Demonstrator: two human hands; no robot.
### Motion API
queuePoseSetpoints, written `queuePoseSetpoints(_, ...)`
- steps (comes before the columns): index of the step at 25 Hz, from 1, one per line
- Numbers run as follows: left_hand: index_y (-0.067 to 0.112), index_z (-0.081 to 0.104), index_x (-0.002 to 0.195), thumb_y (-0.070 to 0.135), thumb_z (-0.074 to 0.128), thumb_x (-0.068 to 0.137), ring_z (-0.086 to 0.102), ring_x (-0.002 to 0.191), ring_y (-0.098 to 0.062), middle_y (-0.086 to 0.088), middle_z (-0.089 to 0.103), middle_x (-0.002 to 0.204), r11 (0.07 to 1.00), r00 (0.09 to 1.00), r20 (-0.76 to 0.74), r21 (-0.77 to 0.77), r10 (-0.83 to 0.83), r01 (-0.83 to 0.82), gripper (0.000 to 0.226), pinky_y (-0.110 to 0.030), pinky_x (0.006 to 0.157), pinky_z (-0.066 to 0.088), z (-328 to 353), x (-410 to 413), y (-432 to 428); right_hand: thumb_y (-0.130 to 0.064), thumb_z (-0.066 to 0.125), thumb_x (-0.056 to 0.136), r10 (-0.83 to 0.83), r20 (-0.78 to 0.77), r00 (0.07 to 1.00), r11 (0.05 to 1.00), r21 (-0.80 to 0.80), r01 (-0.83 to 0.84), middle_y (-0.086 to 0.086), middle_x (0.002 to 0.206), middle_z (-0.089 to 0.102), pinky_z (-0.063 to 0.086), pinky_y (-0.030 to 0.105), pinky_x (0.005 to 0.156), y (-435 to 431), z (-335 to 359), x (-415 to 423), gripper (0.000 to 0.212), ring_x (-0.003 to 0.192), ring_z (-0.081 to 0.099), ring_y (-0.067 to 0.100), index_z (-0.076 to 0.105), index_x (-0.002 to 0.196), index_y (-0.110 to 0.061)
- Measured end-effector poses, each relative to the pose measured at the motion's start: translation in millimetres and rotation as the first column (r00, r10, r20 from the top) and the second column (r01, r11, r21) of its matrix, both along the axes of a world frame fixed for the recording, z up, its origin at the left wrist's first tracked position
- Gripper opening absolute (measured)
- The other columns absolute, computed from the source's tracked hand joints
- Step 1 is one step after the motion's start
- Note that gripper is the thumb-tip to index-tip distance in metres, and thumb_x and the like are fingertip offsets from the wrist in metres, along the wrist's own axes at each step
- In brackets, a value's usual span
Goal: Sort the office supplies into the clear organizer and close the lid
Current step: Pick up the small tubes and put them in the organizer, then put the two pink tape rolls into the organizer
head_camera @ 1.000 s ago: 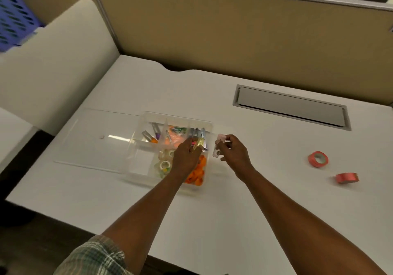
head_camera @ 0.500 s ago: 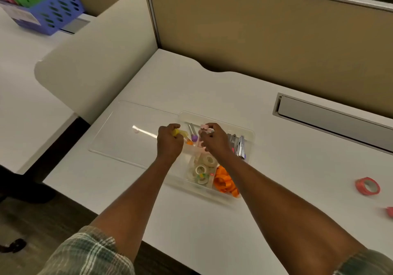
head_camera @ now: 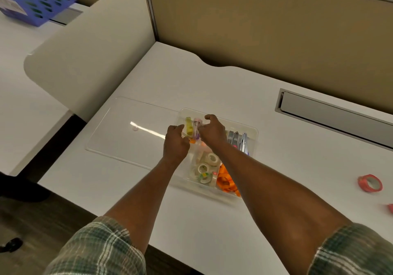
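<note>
Our left hand (head_camera: pixel 175 141) curls beside a yellow highlighter (head_camera: pixel 188 126) and our right hand (head_camera: pixel 212 131) half-closes by a pink one (head_camera: pixel 196 126), both lying in the far-left compartment of the clear organizer (head_camera: pixel 254 130); whether either is gripped we cannot tell. Clear tape rolls (head_camera: pixel 207 164), orange ribbon (head_camera: pixel 226 182) and metal clips (head_camera: pixel 238 139) are sorted. We judge the task unfinished: a red tape roll (head_camera: pixel 370 183) waits far right, and the lid (head_camera: pixel 127 130) lies open left.

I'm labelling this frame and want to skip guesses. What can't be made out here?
All in the head view:
- Left hand grip: fingers curl away from the camera, so whether it holds anything is unclear.
- Right hand: same; its fingertips are hidden.
- Organizer back-left compartments: both hands cover them.
- Small red item: cut off by the right edge.
- Metal clips: too small and blurred to count.
</note>
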State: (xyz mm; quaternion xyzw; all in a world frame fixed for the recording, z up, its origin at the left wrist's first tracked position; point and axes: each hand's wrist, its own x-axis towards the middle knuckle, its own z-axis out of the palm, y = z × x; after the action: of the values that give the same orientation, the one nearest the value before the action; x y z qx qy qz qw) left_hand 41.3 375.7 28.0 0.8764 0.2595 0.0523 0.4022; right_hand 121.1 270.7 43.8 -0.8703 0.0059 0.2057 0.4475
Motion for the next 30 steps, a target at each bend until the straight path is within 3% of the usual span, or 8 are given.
queuePoseSetpoints(3, 0.005, 0.057, 0.130, 0.011, 0.063, 0.090, 0.060, 0.109, -0.034, -0.018, 0.054, 0.125, 1.000, 1.000, -0.005, 0.000, 0.026, -0.026, 0.041, -0.037, 0.092, 0.048, 2, 1, -4, -0.024, 0.058, 0.092, 0.015, 0.028, 1.000, 1.000, 0.005, -0.015, -0.001, 0.086, 0.072, 0.045, 0.025, 0.069, -5, 0, -2, 0.043, 0.072, 0.064, 0.012, 0.052, 0.134, -0.018)
queuePoseSetpoints(7, 0.009, 0.062, 0.120, 0.018, 0.069, 0.086, 0.061, 0.103, -0.029, -0.015, 0.056, 0.117, 0.999, 0.997, 0.078, 0.030, 0.014, -0.017, 0.036, -0.034, 0.084, 0.049, 9, 6, -19, -0.026, 0.060, 0.092, 0.037, 0.099, 0.994, 0.998, 0.037, -0.041, -0.014, 0.070, 0.062, 0.049, 0.027, 0.071, -20, 0, -7, 0.037, 0.074, 0.062, 0.009, 0.058, 0.128, -0.019)
queuePoseSetpoints(10, 0.010, 0.065, 0.114, 0.016, 0.069, 0.085, 0.061, 0.105, -0.027, -0.012, 0.059, 0.115, 1.000, 0.991, 0.135, 0.025, -0.015, 0.012, 0.030, -0.039, 0.085, 0.053, 15, 11, -41, -0.027, 0.061, 0.091, 0.015, 0.145, 0.989, 0.998, 0.055, -0.024, -0.011, 0.080, 0.065, 0.040, 0.021, 0.064, -40, 4, -12, 0.034, 0.079, 0.063, 0.009, 0.060, 0.125, -0.021)
queuePoseSetpoints(13, 0.011, 0.065, 0.111, 0.018, 0.068, 0.086, 0.060, 0.103, -0.025, -0.010, 0.060, 0.110, 0.996, 0.984, 0.158, 0.044, -0.085, 0.079, 0.026, -0.042, 0.083, 0.053, 20, 17, -71, -0.027, 0.060, 0.092, -0.013, 0.148, 0.989, 0.997, 0.073, 0.002, -0.003, 0.094, 0.070, 0.047, 0.030, 0.083, -72, 6, -15, 0.032, 0.094, 0.068, 0.019, 0.060, 0.124, -0.024)
queuePoseSetpoints(15, 0.012, 0.065, 0.112, 0.018, 0.067, 0.086, 0.059, 0.104, -0.024, -0.009, 0.060, 0.110, 0.991, 0.979, 0.154, 0.041, -0.130, 0.125, 0.026, -0.040, 0.084, 0.052, 22, 22, -95, -0.026, 0.058, 0.092, -0.042, 0.160, 0.986, 0.997, 0.076, 0.030, -0.001, 0.098, 0.072, 0.051, 0.032, 0.083, -99, 9, -17, 0.030, 0.090, 0.068, 0.018, 0.060, 0.122, -0.025)
queuePoseSetpoints(17, 0.012, 0.065, 0.111, 0.021, 0.066, 0.087, 0.059, 0.103, -0.023, -0.008, 0.060, 0.110, 0.986, 0.974, 0.153, 0.026, -0.166, 0.164, 0.026, -0.037, 0.083, 0.051, 24, 27, -122, -0.026, 0.058, 0.092, -0.084, 0.185, 0.979, 0.994, 0.078, 0.070, -0.003, 0.094, 0.071, 0.051, 0.028, 0.074, -130, 11, -19, 0.027, 0.086, 0.067, 0.014, 0.061, 0.119, -0.025)
queuePoseSetpoints(23, 0.013, 0.065, 0.111, 0.019, 0.067, 0.086, 0.058, 0.101, -0.021, -0.007, 0.059, 0.109, 0.950, 0.936, 0.163, 0.041, -0.312, 0.309, 0.025, -0.034, 0.086, 0.049, 21, 36, -219, -0.028, 0.063, 0.091, -0.218, 0.243, 0.945, 0.976, 0.031, 0.217, -0.008, 0.082, 0.067, 0.049, 0.027, 0.072, -245, 8, -30, 0.016, 0.080, 0.064, 0.010, 0.062, 0.106, -0.024)
queuePoseSetpoints(30, 0.018, 0.062, 0.110, 0.023, 0.066, 0.087, 0.058, 0.100, -0.017, -0.002, 0.058, 0.111, 0.880, 0.875, 0.093, 0.035, -0.475, 0.474, 0.024, -0.031, 0.082, 0.051, 7, 36, -345, -0.022, 0.062, 0.090, -0.366, 0.264, 0.892, 0.921, -0.038, 0.389, -0.007, 0.090, 0.070, 0.053, 0.031, 0.077, -393, -6, -57, 0.006, 0.083, 0.065, 0.011, 0.064, 0.095, -0.019)
